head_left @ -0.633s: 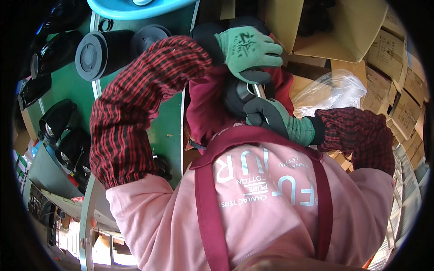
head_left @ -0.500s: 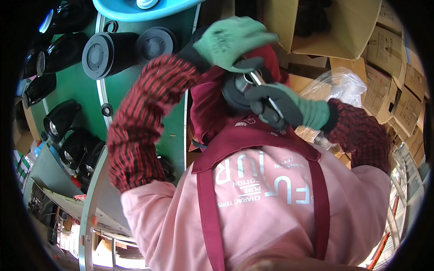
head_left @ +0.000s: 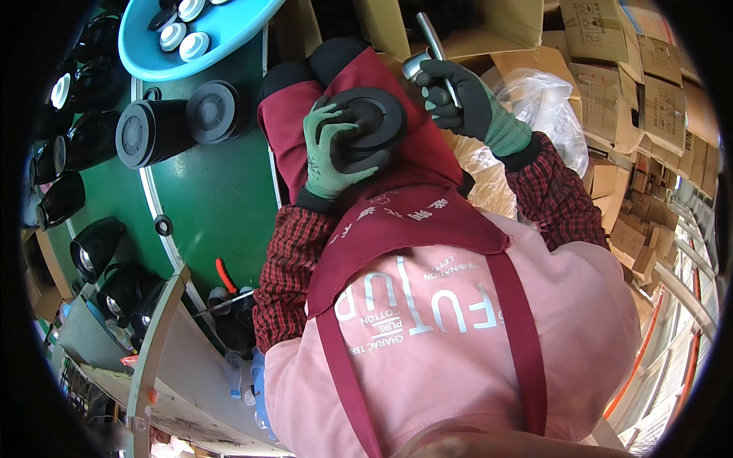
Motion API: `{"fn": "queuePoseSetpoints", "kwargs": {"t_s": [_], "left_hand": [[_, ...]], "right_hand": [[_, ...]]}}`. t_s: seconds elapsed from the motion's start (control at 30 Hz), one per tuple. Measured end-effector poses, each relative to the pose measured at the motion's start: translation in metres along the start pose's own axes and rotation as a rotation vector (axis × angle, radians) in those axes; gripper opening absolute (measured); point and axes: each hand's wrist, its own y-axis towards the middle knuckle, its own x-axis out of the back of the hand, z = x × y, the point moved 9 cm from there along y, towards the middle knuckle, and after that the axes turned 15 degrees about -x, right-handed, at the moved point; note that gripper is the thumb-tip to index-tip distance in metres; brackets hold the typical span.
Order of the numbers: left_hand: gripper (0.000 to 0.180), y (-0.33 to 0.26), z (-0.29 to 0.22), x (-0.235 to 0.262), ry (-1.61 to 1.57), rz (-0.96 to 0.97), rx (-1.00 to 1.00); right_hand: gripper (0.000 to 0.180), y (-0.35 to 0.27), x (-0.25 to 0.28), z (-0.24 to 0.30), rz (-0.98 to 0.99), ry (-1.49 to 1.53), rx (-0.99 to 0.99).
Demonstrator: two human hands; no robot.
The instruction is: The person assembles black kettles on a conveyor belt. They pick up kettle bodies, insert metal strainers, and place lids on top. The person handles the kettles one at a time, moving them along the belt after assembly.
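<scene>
My left hand [head_left: 334, 149] is closed round the side of a black round part [head_left: 372, 122], which rests on my lap with its flat ringed disc facing up. Its lower portion is hidden. A green glove with dark fingertips covers each hand. Raised to the right of the part, my right hand [head_left: 467, 103] grips a metal tool [head_left: 432, 47]. The tool has a straight silver bar and a short round metal cup beside it. Tool and part are apart.
A blue basin [head_left: 221, 46] with white and black caps stands on the green tabletop [head_left: 210, 206]. Black cylinders with ringed ends [head_left: 153, 131] and glossy black housings [head_left: 90, 145] are on the left. Clear plastic wrap [head_left: 538, 114] and stacked cartons [head_left: 603, 84] lie right. A red-handled tool [head_left: 224, 275] sits near my left elbow.
My right hand has lifted the metal tool away from the part, up and to the right. My left hand has come down onto the part's side. The view has shifted too.
</scene>
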Motion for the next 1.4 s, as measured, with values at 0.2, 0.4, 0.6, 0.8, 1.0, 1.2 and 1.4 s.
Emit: {"fn": "queuePoseSetpoints", "kwargs": {"t_s": [0.2, 0.4, 0.6, 0.8, 1.0, 1.2, 1.4], "left_hand": [[0.068, 0.003, -0.027, 0.001, 0.118, 0.055, -0.073], [0.063, -0.018, -0.099, 0.095, 0.480, -0.263, -0.120], [0.057, -0.084, -0.182, 0.214, 0.844, -0.730, 0.054], [0.063, -0.106, -0.207, 0.219, 0.999, -0.581, 0.134], [0.069, -0.093, -0.198, 0.193, 0.943, -0.505, 0.186], [0.064, -0.071, -0.162, 0.133, 0.657, -0.497, 0.198], [0.057, -0.073, -0.151, 0.114, 0.726, -0.437, 0.299]], "right_hand": [[0.033, -0.026, -0.009, -0.010, -0.180, -0.259, 0.049], [0.045, 0.007, -0.059, 0.007, -0.266, -0.810, 0.180], [0.046, 0.119, -0.192, -0.066, 0.361, -1.647, 0.461], [0.065, 0.245, -0.266, -0.133, 0.105, -2.018, 0.385], [0.057, 0.189, -0.262, -0.081, -0.017, -1.659, 0.722], [0.027, -0.026, -0.261, -0.078, 0.597, -1.239, 1.294], [0.019, 0.000, -0.220, -0.081, 0.384, -0.915, 1.003]]}}
